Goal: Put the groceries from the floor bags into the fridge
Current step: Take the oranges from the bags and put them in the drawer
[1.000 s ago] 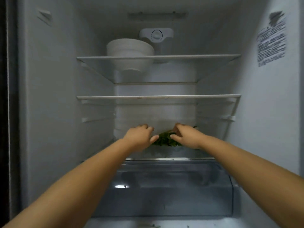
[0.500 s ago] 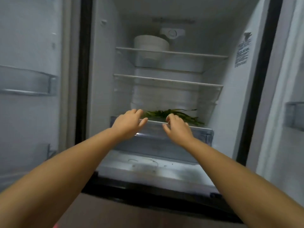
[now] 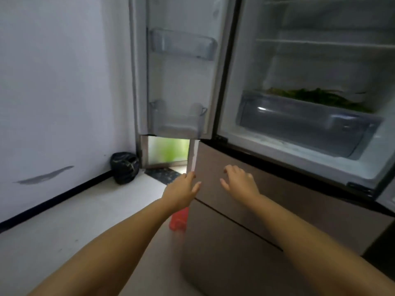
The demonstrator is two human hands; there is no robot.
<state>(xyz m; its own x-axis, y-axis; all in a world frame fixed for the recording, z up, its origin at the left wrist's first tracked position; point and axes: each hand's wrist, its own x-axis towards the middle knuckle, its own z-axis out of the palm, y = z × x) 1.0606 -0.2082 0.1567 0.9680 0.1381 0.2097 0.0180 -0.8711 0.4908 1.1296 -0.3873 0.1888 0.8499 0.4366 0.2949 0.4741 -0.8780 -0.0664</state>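
The fridge stands open at the upper right, with a clear crisper drawer [image 3: 303, 124] at its bottom. Green leafy vegetables [image 3: 316, 98] lie on the shelf over that drawer. My left hand [image 3: 181, 189] and my right hand [image 3: 239, 182] hover empty in front of the fridge's brown lower drawer fronts [image 3: 267, 210], fingers loosely spread. A red bag [image 3: 179, 221] sits on the floor by the fridge's left corner, partly hidden behind my left wrist.
The left fridge door [image 3: 181, 71] hangs open with bare door bins. A black bag [image 3: 125, 167] sits on the floor in the corner by the white wall. Pale floor spreads to the left.
Both hands let go of the greens and pulled out of the fridge, dropping down in front of the lower drawers. My view swung down and left toward the floor.
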